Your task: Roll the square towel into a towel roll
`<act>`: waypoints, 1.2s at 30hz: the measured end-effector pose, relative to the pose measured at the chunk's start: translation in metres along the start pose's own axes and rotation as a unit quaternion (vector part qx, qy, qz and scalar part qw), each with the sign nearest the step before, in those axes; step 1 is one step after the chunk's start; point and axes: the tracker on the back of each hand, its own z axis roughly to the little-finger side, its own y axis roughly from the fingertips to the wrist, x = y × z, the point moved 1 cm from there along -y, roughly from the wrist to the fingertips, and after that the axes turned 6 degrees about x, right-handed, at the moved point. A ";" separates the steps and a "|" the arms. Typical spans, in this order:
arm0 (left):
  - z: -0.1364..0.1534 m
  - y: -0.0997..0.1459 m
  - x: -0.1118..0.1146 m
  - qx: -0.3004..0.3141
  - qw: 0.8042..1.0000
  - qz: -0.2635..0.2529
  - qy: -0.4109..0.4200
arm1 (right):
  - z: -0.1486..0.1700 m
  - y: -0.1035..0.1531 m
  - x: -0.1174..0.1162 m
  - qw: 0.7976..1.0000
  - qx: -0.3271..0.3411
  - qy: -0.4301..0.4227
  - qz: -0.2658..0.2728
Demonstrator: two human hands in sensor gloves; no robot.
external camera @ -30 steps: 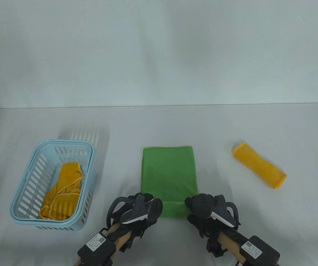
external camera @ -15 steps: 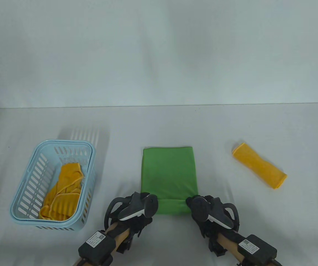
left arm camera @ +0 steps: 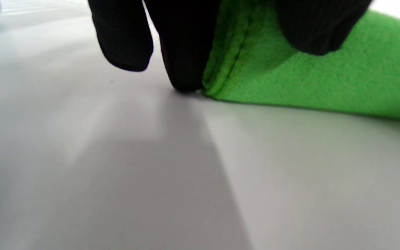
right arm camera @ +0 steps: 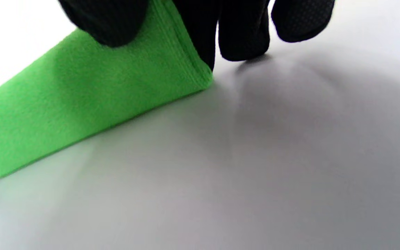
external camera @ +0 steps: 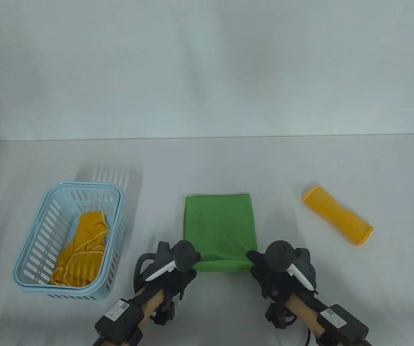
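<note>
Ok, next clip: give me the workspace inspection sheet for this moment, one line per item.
Surface: white table, no spills seen.
Job's things: green towel lies flat mid-table, its near edge folded over into a low roll.
Clutter: blue basket on the left with yellow cloths inside; a rolled yellow towel lies alone on the right.
Grippers: left hand pinches the roll's left end, fingers on the hem; right hand pinches the right end.
Cables: a dark lead runs off the near edge by the right wrist.
Surroundings: plain white backdrop; nothing else seen.
</note>
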 end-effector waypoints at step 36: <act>-0.021 0.021 -0.020 -0.003 0.994 -0.088 -0.067 | -0.018 0.013 0.018 0.997 0.028 0.006 0.065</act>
